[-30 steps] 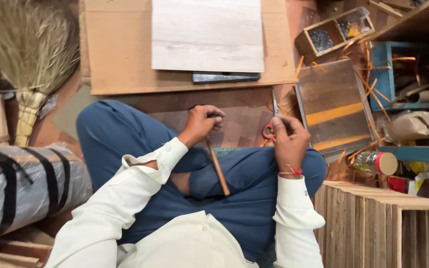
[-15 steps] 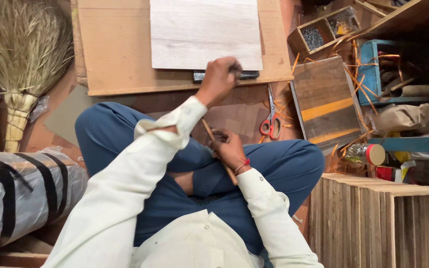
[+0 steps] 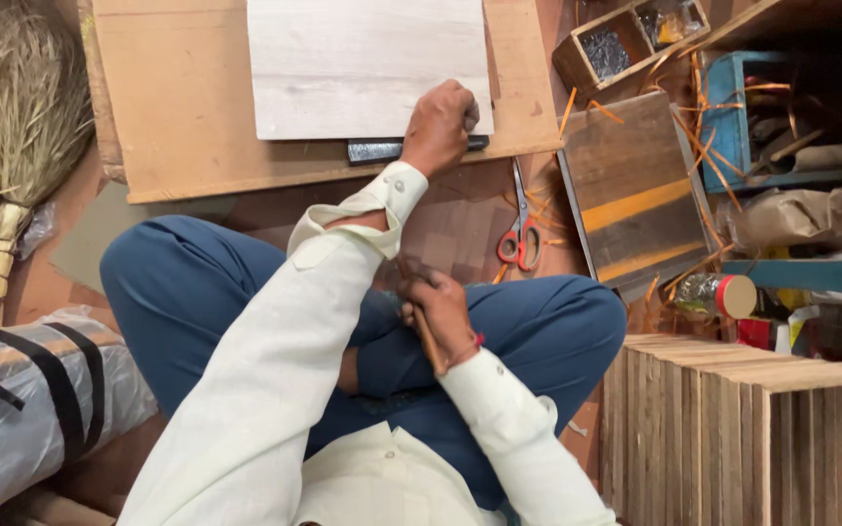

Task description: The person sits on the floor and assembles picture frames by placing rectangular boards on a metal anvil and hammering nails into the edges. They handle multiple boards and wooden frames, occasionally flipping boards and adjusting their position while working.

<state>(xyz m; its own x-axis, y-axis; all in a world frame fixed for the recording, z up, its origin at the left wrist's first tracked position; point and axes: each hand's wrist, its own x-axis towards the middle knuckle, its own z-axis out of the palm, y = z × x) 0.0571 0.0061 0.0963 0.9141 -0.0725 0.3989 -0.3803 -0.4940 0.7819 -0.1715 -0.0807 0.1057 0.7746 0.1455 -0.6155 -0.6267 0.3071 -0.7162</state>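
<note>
The left hand has settled on the dark metal bar at upper centre, fingers curled over it. The right hand stays mid-frame, fingers closed round a wooden stick.

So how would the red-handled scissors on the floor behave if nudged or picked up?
The scissors lie flat beside the knee, so they would probably slide rather than roll. Their metal blades look stiff and fairly heavy for their size. The looped handles should give an easy grip, though the blades could swing open.
</note>
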